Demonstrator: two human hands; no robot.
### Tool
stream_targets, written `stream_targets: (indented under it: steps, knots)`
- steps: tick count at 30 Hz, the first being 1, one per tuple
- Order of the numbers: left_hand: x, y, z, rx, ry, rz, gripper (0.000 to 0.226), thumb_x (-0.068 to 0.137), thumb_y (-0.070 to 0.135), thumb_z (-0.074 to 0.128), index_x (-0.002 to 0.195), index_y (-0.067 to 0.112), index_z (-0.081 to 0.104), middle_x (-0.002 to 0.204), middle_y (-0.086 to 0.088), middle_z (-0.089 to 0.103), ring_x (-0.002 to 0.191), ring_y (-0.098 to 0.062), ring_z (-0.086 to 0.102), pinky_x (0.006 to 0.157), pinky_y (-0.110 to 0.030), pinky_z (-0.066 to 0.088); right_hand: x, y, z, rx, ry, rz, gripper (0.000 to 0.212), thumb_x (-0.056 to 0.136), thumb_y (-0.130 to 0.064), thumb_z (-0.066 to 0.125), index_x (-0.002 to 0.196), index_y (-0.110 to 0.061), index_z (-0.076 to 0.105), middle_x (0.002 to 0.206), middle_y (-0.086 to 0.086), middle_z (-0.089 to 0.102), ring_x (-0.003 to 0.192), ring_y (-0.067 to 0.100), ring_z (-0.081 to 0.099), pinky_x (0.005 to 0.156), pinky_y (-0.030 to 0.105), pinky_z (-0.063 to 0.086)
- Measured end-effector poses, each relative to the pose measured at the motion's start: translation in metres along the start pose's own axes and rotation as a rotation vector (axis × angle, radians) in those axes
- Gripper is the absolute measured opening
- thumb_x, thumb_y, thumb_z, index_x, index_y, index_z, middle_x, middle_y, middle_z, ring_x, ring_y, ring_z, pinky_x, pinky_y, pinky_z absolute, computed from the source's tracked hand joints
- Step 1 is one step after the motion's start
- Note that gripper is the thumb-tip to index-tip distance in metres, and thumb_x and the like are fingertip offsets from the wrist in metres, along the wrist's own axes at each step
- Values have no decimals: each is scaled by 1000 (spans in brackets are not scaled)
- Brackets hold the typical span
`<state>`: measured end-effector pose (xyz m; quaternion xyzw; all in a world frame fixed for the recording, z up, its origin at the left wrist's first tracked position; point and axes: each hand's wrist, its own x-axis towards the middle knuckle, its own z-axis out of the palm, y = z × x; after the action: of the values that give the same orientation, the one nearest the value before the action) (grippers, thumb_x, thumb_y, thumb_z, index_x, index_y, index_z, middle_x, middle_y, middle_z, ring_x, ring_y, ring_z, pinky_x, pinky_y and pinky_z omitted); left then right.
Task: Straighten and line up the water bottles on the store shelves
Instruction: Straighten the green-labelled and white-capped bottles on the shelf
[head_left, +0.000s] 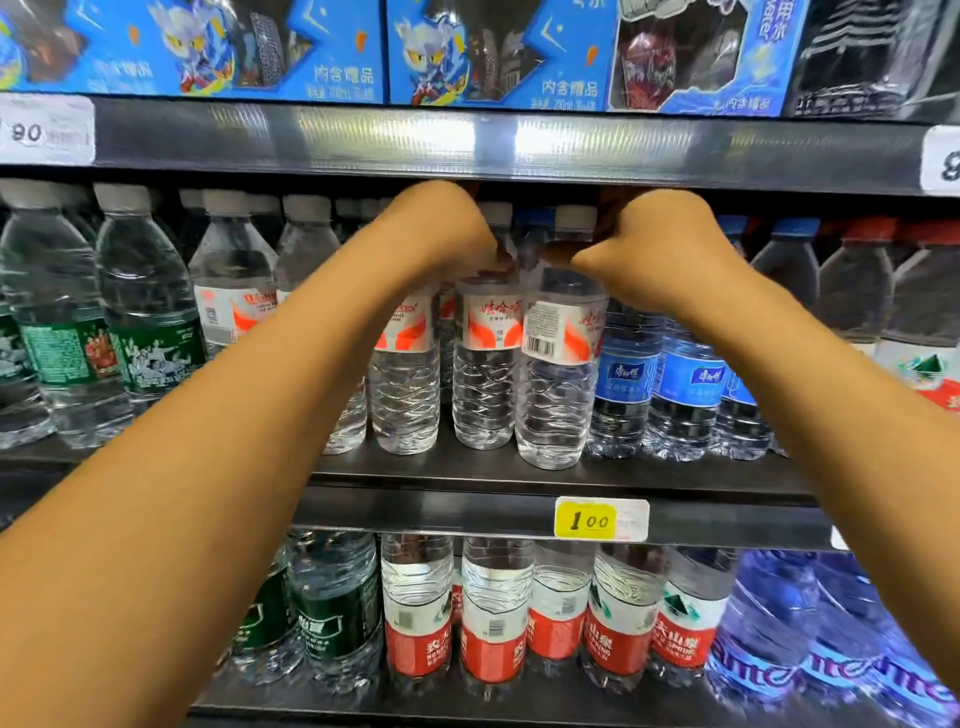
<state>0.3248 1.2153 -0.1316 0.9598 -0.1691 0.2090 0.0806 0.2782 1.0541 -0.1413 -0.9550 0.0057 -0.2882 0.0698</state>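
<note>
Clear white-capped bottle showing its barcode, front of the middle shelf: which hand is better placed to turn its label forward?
Right. The right hand already grips the neck of that clear white-capped barcode bottle; the left hand holds the neighbouring red-and-white-labelled bottle.

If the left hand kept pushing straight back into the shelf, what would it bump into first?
Probably the white-capped bottles standing in the rows behind. The left hand already grips the neck of a front bottle, and how far back the next row stands is hard to tell.
</note>
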Motion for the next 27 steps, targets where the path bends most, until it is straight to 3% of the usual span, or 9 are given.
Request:
stream_targets:
  steps: [2, 5, 6, 9, 12, 16, 21, 23, 27]
  knots:
    - [1, 1, 3, -44, 23, -21, 35, 94, 40, 56, 86, 6, 65, 88, -14, 63, 68, -26, 52, 52, -30, 36, 1, -1, 3, -24, 17, -14, 50, 91, -52, 59, 99, -4, 71, 94, 16, 70, 91, 34, 61, 73, 39, 49]
    - [3, 9, 15, -63, 64, -81, 44, 93, 43, 53, 60, 14, 49, 62, -4, 47, 54, -19, 40, 47, -29, 26, -3, 1, 1, 33, 21, -3, 46, 90, -48, 58, 81, -4, 68, 81, 16, 66, 76, 31, 55, 58, 35, 41]
    - [3, 12, 20, -71, 76, -97, 47, 93, 47, 54, 58, 17, 45, 61, -2, 44, 54, -19, 40, 50, -29, 27, -5, 3, -1, 91, 18, 15, 43, 89, -47, 59, 79, -5, 67, 79, 15, 65, 76, 31, 56, 58, 35, 43]
    - [6, 13, 27, -104, 96, -139, 46, 94, 41, 56, 58, 18, 41, 62, -2, 40, 66, -25, 44, 59, -32, 32, -7, 8, -4, 234, 10, 57, 38, 85, -44, 67, 99, -9, 73, 97, 12, 70, 91, 29, 62, 78, 40, 53]
    - [6, 11, 20, -107, 90, -149, 41, 91, 33, 59, 58, 16, 42, 62, -3, 39, 57, -23, 38, 48, -28, 26, -5, 8, -2, 237, 23, 81, 37, 86, -40, 68, 104, -8, 72, 103, 13, 70, 97, 31, 63, 86, 43, 54]
    - [-1, 11, 11, -118, 79, -145, 38, 90, 30, 55, 59, 13, 42, 62, -4, 41, 53, -18, 36, 45, -29, 25, 0, 6, 2, 172, 68, 109, 30, 89, -28, 62, 95, 0, 70, 97, 20, 68, 94, 37, 61, 72, 37, 47]
    - [-10, 7, 6, -259, 141, -153, 34, 86, 22, 56, 56, 13, 42, 60, -2, 41, 53, -14, 36, 44, -28, 27, 4, 4, 10, 95, 128, 77, 29, 88, -29, 61, 94, -1, 70, 92, 18, 68, 83, 34, 58, 63, 32, 41]
    - [-12, 7, 6, -275, 158, -139, 35, 85, 23, 59, 55, 13, 42, 59, -1, 41, 52, -14, 36, 44, -28, 25, 6, 2, 13, 64, 148, 70, 29, 87, -27, 61, 82, 0, 66, 79, 17, 62, 70, 30, 50, 51, 32, 32]
    - [-12, 8, 9, -298, 148, -157, 36, 86, 18, 55, 54, 13, 38, 58, -2, 38, 51, -16, 33, 44, -27, 25, 10, 0, 20, 32, 153, 78, 38, 86, -25, 61, 55, -8, 47, 56, 9, 45, 52, 22, 36, 47, 30, 21]
